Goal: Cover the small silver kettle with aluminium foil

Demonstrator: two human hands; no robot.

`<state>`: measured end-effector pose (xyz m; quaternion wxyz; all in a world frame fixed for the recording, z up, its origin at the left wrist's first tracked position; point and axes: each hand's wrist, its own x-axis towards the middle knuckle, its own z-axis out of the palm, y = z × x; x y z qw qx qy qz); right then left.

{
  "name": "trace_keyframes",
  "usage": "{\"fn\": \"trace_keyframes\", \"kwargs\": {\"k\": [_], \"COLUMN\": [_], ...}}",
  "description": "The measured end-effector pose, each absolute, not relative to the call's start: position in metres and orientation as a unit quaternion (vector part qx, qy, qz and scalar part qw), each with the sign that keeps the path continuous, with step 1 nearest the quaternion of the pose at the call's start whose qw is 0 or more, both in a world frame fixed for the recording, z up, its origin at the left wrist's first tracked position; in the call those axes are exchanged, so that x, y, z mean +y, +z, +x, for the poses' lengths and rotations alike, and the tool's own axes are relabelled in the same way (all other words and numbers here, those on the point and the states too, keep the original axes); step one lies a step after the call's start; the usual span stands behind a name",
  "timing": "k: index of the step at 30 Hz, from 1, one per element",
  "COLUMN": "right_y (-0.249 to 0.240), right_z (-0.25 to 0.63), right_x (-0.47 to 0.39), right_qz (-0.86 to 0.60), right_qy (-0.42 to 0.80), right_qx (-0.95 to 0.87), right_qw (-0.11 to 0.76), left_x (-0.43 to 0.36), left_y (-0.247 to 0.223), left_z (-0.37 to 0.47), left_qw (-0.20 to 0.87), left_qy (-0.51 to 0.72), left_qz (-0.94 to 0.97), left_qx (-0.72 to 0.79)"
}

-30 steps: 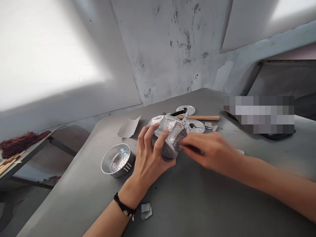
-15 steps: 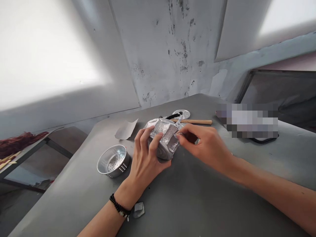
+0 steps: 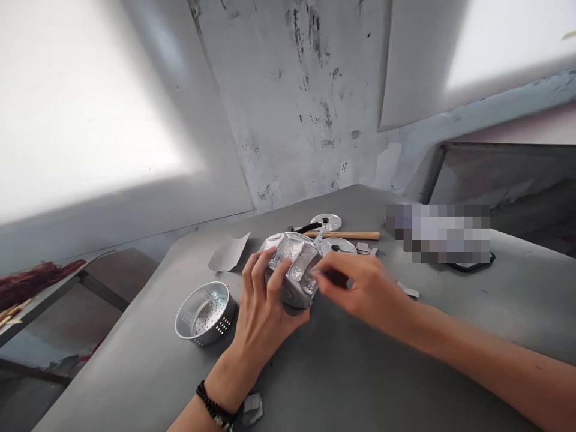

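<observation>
A dented silvery metal pot [image 3: 294, 264] is tilted on the grey table, its crumpled side facing up. My left hand [image 3: 265, 288] wraps round it, fingers on the crumpled surface and thumb along the lower edge. At the pot's right side, my right hand [image 3: 355, 279] is closed in a pinch; what it pinches is too small and blurred to name. A round perforated metal basket [image 3: 206, 313] stands left of my left hand. Behind the pot lie a wooden-handled tool [image 3: 360, 235] and a round metal lid [image 3: 326, 222] with a black knob.
A bent grey sheet [image 3: 229, 253] lies at the back left. Small folded pieces [image 3: 252, 409] are near my left wrist, and a light scrap [image 3: 408, 290] is beyond my right forearm. A blurred-out object [image 3: 445, 234] sits at the right. Reddish fibres [image 3: 36, 281] rest on a side table.
The whole view has shifted, so the table sits slightly lower. My right hand has moved a little along the pot's right side, and a second lid and scraps behind it now show more.
</observation>
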<state>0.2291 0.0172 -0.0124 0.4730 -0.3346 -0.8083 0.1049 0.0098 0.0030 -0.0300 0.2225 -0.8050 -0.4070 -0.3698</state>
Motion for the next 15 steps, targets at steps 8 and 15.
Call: {"fn": "trace_keyframes", "kwargs": {"k": [8, 15], "right_y": [-0.0123, -0.0097], "right_z": [0.2251, 0.2349], "right_x": [0.0129, 0.0223], "right_qz": [-0.280, -0.362], "right_qy": [0.125, 0.101], "right_qx": [-0.838, -0.795], "right_qw": [0.451, 0.476], "left_x": [0.0027, -0.0005], "left_y": [-0.0314, -0.0297], "left_z": [0.0084, 0.0083], "left_qw": [0.225, 0.209], "left_qy": [-0.387, -0.366], "left_qz": [-0.799, -0.815], "left_qx": [-0.400, -0.398]}}
